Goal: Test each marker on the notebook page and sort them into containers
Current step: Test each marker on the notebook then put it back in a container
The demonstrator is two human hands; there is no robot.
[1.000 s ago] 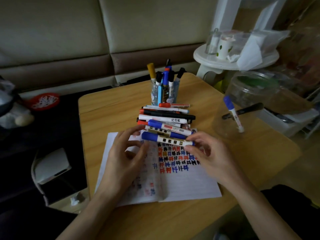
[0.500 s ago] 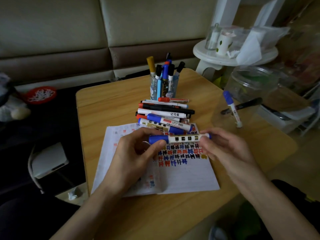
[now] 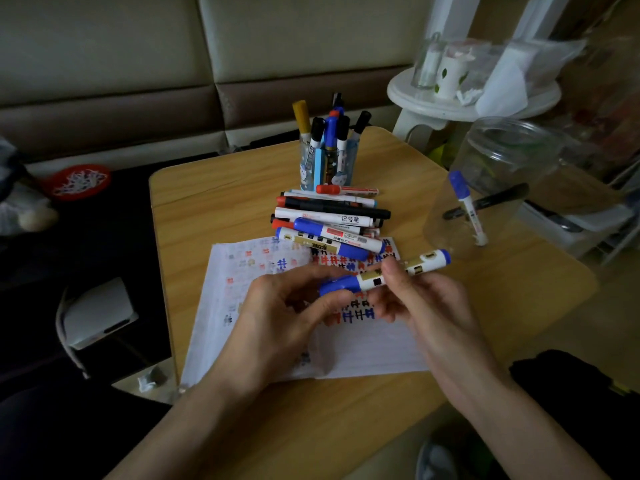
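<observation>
uncapping step: blue marker (image 3: 375, 281) held just above the notebook page (image 3: 367, 351), left hand (image 3: 277, 323) gripping its cap, right hand (image 3: 433, 306) pinching the barrel. next, as judged: a straight pull apart, then a stroke on bare lines. fingers hide the cap seam, so whether it is loose cannot be told; label print illegible.

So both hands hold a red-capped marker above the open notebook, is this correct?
No, the cap is blue, not red. The head view shows the left hand and right hand holding a blue-capped marker above the open notebook.
</observation>
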